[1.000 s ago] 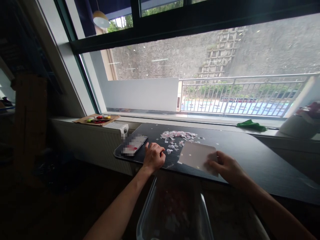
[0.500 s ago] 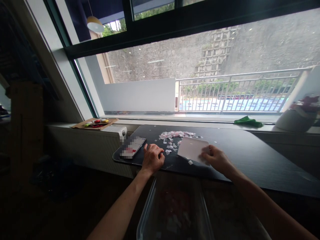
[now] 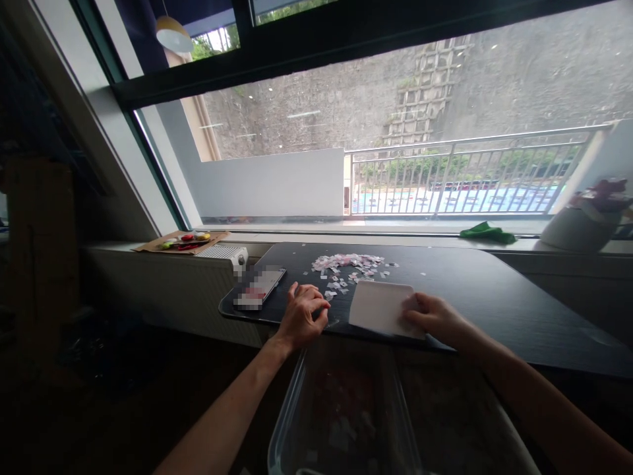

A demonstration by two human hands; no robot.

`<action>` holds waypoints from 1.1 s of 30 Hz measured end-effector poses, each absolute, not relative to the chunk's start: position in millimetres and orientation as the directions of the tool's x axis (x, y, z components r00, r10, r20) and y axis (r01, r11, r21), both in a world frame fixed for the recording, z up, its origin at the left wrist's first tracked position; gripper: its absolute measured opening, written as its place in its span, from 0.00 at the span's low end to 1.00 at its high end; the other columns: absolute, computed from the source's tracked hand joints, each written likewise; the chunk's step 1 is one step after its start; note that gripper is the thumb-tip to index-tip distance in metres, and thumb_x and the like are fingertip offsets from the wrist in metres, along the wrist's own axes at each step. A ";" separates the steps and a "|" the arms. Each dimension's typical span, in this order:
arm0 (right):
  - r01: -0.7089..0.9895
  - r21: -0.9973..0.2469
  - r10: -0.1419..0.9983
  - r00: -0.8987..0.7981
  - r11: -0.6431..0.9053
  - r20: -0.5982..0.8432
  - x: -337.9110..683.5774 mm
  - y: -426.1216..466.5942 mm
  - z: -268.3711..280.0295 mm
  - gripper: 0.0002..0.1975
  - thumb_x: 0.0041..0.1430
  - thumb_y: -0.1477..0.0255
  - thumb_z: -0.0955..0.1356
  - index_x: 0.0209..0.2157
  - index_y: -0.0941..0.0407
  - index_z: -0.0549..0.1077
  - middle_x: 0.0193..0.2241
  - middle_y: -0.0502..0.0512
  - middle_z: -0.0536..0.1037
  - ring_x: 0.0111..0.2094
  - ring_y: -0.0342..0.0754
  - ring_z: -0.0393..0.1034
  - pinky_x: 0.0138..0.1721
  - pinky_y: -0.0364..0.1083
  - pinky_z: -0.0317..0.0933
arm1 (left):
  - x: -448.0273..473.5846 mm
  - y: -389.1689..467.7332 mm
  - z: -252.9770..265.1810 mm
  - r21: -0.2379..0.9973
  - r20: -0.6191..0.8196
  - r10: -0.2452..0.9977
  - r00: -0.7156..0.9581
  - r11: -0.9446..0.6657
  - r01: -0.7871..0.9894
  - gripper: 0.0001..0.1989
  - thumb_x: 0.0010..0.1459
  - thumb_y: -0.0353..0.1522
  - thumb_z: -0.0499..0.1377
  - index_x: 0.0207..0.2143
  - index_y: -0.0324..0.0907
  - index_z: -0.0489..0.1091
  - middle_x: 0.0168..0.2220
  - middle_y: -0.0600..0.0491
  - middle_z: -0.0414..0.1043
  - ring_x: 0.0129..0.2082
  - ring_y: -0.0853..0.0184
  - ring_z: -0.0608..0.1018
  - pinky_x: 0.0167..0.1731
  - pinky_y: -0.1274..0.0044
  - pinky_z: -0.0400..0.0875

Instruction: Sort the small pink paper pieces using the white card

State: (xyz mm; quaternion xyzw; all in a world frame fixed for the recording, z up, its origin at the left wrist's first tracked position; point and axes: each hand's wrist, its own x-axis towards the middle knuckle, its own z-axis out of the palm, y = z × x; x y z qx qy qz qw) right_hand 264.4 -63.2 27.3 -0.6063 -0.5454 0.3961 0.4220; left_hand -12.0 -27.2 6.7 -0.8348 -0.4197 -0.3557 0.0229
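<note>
My right hand [image 3: 435, 318] grips the right edge of a flat white card [image 3: 380, 307], thumb on top. The card lies low over the front edge of the dark table [image 3: 465, 284], tilted slightly. My left hand [image 3: 305, 313] is at the table's front edge, left of the card; its fingers are loosely bent and apart, with nothing visible in them. Beyond both hands a heap of small white and pinkish paper pieces [image 3: 346, 262] is spread, with loose pieces trailing toward me. Below the table edge stands a clear plastic bin [image 3: 284, 422] with some pale pieces inside.
A phone [image 3: 270, 284], partly blurred out, lies at the table's left end. Past it are a radiator [image 3: 168, 284] and a brown sheet with colourful items [image 3: 182, 241]. A green cloth [image 3: 487, 232] and a white pot [image 3: 578, 227] sit on the windowsill.
My right hand has brought the white card down and nearer to me, to the table's front edge. The left hand has barely moved; the whole view has shifted slightly.
</note>
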 end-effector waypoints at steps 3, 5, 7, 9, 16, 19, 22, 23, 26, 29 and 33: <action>0.285 -0.957 0.997 0.064 -0.052 -0.035 263.2 -67.9 29.6 0.09 0.36 0.73 0.69 0.25 0.57 0.69 0.21 0.49 0.75 0.23 0.45 0.69 0.23 0.42 0.62 | -11.1 -28.0 4.8 0.276 0.587 0.703 0.401 -0.639 0.718 0.07 0.51 0.30 0.56 0.29 0.45 0.73 0.34 0.53 0.73 0.46 0.62 0.70 0.59 0.59 0.45; 0.276 -0.959 0.996 0.074 -0.064 -0.045 263.4 -69.0 32.2 0.09 0.36 0.73 0.69 0.25 0.57 0.69 0.20 0.48 0.74 0.22 0.44 0.68 0.21 0.42 0.60 | -10.3 -27.3 4.3 0.289 0.577 0.716 0.392 -0.628 0.723 0.06 0.51 0.30 0.56 0.29 0.45 0.73 0.34 0.53 0.73 0.46 0.62 0.70 0.59 0.59 0.46; 0.280 -0.956 0.994 0.096 -0.085 -0.060 263.6 -68.5 33.4 0.08 0.36 0.74 0.69 0.25 0.57 0.69 0.19 0.48 0.74 0.20 0.43 0.67 0.20 0.41 0.60 | -9.7 -26.7 4.7 0.292 0.572 0.722 0.390 -0.623 0.725 0.06 0.51 0.30 0.56 0.29 0.45 0.73 0.34 0.53 0.73 0.46 0.62 0.70 0.59 0.59 0.46; 0.283 -0.954 0.993 0.097 -0.095 -0.070 262.5 -67.4 32.7 0.09 0.36 0.74 0.69 0.25 0.57 0.70 0.19 0.48 0.74 0.21 0.44 0.68 0.22 0.42 0.61 | -9.2 -26.3 5.2 0.288 0.570 0.723 0.391 -0.622 0.728 0.06 0.51 0.29 0.56 0.28 0.45 0.73 0.33 0.53 0.73 0.46 0.62 0.70 0.59 0.59 0.45; 0.203 -0.973 0.994 0.032 -0.108 -0.103 252.6 -71.6 33.2 0.13 0.33 0.72 0.71 0.27 0.57 0.71 0.24 0.51 0.77 0.26 0.47 0.71 0.27 0.44 0.65 | -9.6 -24.5 2.1 0.290 0.585 0.713 0.387 -0.629 0.721 0.07 0.50 0.29 0.56 0.28 0.45 0.74 0.33 0.52 0.73 0.45 0.62 0.70 0.59 0.58 0.45; 0.191 -0.976 0.994 -0.017 -0.104 -0.110 252.3 -73.5 37.2 0.13 0.32 0.72 0.71 0.26 0.57 0.71 0.23 0.50 0.76 0.24 0.46 0.70 0.24 0.43 0.63 | -9.6 -24.1 0.7 0.291 0.599 0.705 0.381 -0.634 0.716 0.07 0.50 0.28 0.56 0.28 0.45 0.74 0.32 0.53 0.72 0.45 0.62 0.70 0.58 0.58 0.46; 0.205 -0.975 0.996 -0.004 -0.081 -0.084 256.0 -70.2 37.4 0.12 0.33 0.71 0.70 0.26 0.57 0.70 0.20 0.48 0.75 0.21 0.44 0.68 0.22 0.42 0.61 | -9.2 -24.1 1.0 0.303 0.599 0.709 0.372 -0.631 0.714 0.07 0.50 0.28 0.56 0.28 0.45 0.74 0.32 0.53 0.72 0.45 0.63 0.70 0.59 0.58 0.46; 0.221 -0.973 0.998 0.023 -0.069 -0.066 258.0 -68.0 36.1 0.11 0.34 0.72 0.70 0.25 0.57 0.70 0.20 0.48 0.74 0.21 0.44 0.68 0.21 0.42 0.61 | -9.0 -24.2 1.2 0.309 0.596 0.713 0.369 -0.628 0.715 0.07 0.50 0.28 0.56 0.28 0.45 0.74 0.32 0.53 0.72 0.45 0.62 0.70 0.59 0.58 0.46; 0.283 -0.958 0.996 0.084 -0.046 -0.023 264.3 -60.9 28.3 0.10 0.35 0.72 0.70 0.25 0.57 0.70 0.19 0.49 0.75 0.22 0.45 0.69 0.21 0.43 0.61 | -8.6 -24.2 1.5 0.322 0.591 0.721 0.363 -0.623 0.713 0.07 0.49 0.28 0.56 0.28 0.44 0.74 0.33 0.53 0.72 0.45 0.62 0.70 0.59 0.57 0.46; 0.313 -0.949 0.997 0.071 -0.039 -0.018 268.6 -55.2 17.9 0.09 0.36 0.71 0.71 0.25 0.57 0.71 0.21 0.51 0.77 0.24 0.48 0.71 0.24 0.44 0.64 | -8.1 -24.3 1.4 0.329 0.592 0.721 0.360 -0.623 0.709 0.06 0.49 0.28 0.57 0.28 0.45 0.74 0.33 0.52 0.72 0.44 0.62 0.70 0.59 0.57 0.46; 0.262 -0.963 0.998 0.013 -0.058 -0.057 266.8 -52.8 10.0 0.11 0.37 0.69 0.72 0.27 0.56 0.73 0.24 0.53 0.79 0.27 0.50 0.73 0.27 0.46 0.67 | -7.6 -24.9 2.1 0.334 0.588 0.726 0.357 -0.619 0.710 0.06 0.49 0.28 0.57 0.28 0.44 0.74 0.33 0.52 0.72 0.43 0.63 0.70 0.59 0.58 0.46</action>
